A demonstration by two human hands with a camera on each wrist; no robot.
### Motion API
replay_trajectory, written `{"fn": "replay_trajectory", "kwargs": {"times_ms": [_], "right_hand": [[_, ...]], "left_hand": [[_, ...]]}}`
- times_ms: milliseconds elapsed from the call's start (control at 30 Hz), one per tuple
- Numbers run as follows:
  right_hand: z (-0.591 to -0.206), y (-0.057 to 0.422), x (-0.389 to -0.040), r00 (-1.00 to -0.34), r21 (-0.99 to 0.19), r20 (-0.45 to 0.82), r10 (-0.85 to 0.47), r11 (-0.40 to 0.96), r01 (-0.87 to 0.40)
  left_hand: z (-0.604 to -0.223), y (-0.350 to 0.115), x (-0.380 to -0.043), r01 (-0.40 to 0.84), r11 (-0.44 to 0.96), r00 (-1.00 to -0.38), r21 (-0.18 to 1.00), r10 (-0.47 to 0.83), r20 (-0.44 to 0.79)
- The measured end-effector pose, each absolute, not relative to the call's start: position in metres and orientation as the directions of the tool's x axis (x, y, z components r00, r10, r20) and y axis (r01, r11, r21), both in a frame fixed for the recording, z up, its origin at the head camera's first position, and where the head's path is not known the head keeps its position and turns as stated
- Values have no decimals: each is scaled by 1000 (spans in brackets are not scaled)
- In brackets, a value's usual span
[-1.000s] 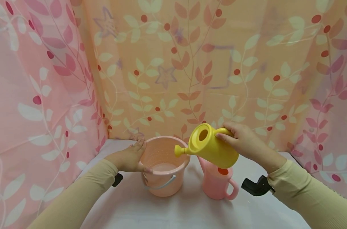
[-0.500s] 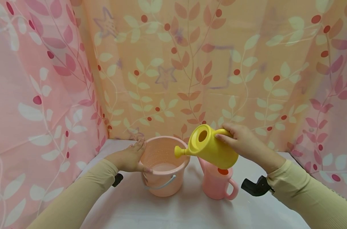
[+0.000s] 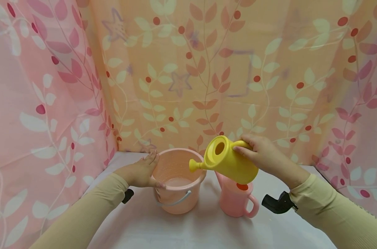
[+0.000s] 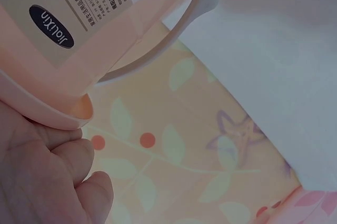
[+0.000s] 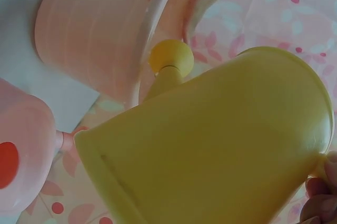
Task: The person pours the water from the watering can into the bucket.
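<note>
My right hand (image 3: pixel 264 150) grips the handle of a yellow watering can (image 3: pixel 238 167), held in the air with its spout tipped over the right rim of a peach bucket (image 3: pixel 179 204). In the right wrist view the can's round spout head (image 5: pixel 171 58) is at the bucket's mouth; no flowing water can be made out. My left hand (image 3: pixel 138 173) rests on the bucket's left rim, fingers stretched along it and thumb at the front. The left wrist view shows its fingers (image 4: pixel 73 161) at the rim beside a printed label (image 4: pixel 58 27). The bucket stands upright, its bottom pale inside.
A pink watering can (image 3: pixel 233 200) with a red opening stands right of the bucket, partly under the yellow one. The bucket's grey-blue bail handle (image 3: pixel 177 201) hangs down in front. Leaf-patterned curtains (image 3: pixel 176 69) enclose the white tabletop (image 3: pixel 207 231) at the back and sides.
The yellow watering can and my right hand have shifted very slightly left and down. My left hand and the bucket stay where they were.
</note>
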State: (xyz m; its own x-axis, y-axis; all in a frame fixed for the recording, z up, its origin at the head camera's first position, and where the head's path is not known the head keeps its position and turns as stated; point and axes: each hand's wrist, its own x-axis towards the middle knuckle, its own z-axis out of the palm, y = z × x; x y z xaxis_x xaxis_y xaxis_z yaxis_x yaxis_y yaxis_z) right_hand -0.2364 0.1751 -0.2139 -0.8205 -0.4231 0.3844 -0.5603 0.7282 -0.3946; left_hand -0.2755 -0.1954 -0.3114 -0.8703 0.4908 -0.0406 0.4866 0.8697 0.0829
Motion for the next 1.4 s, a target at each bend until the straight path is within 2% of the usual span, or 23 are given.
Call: {"fn": "replay_trajectory", "kwargs": {"times_ms": [1400], "right_hand": [[-215, 172, -236, -823, -407, 364, -436, 721, -561]], "left_hand": [[-310, -193, -273, 470, 877, -878, 100, 476, -47]]}}
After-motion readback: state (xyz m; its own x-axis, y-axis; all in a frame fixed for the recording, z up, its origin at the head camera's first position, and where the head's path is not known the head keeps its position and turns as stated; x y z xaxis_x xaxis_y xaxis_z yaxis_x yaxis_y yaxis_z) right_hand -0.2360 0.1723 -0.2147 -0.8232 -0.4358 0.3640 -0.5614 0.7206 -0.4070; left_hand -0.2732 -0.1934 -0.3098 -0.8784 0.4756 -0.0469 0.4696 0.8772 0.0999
